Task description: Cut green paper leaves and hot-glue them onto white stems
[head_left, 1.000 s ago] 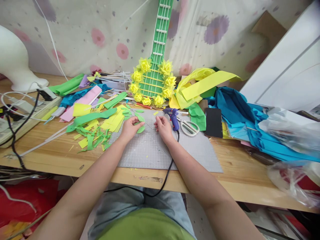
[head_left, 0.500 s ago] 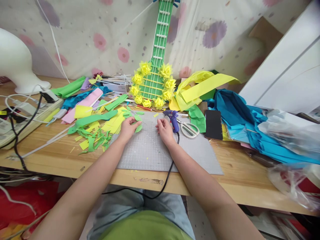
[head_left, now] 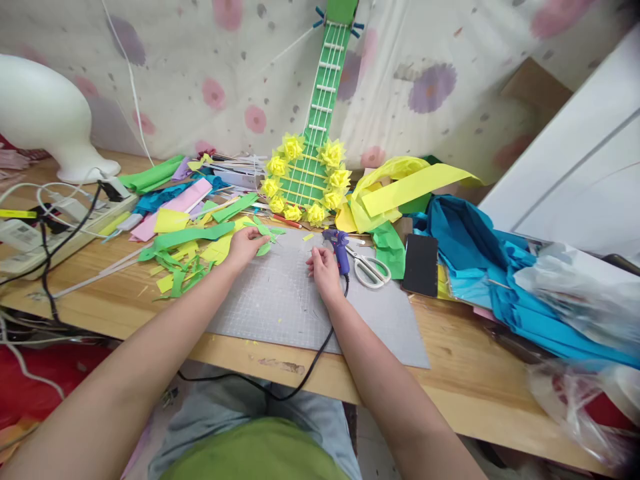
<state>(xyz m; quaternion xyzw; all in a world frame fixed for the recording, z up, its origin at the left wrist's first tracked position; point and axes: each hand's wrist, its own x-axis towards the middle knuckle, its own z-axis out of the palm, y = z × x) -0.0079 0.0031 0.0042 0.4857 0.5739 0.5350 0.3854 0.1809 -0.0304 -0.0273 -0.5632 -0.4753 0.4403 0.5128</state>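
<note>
My left hand (head_left: 247,245) is over the left back part of the grey cutting mat (head_left: 270,303), its fingers closed on a green paper leaf (head_left: 263,249). More green leaves (head_left: 277,231) lie by its fingertips. Right of the mat's middle is my right hand (head_left: 323,268), fingers curled in; whatever they may hold is too small to make out. Close beside it lies a purple glue gun (head_left: 340,253), its black cord running down past my forearm. White-handled scissors (head_left: 373,272) rest just right of the gun.
A green guitar model (head_left: 320,127) ringed with yellow paper flowers leans on the back wall. Paper scraps (head_left: 193,243) pile up at the left, near a power strip (head_left: 60,233). A black phone (head_left: 420,265) and blue paper (head_left: 465,233) lie to the right.
My left hand has drawn back to the left and away from me with the leaf. My right hand stays beside the glue gun. The view has tilted up slightly.
</note>
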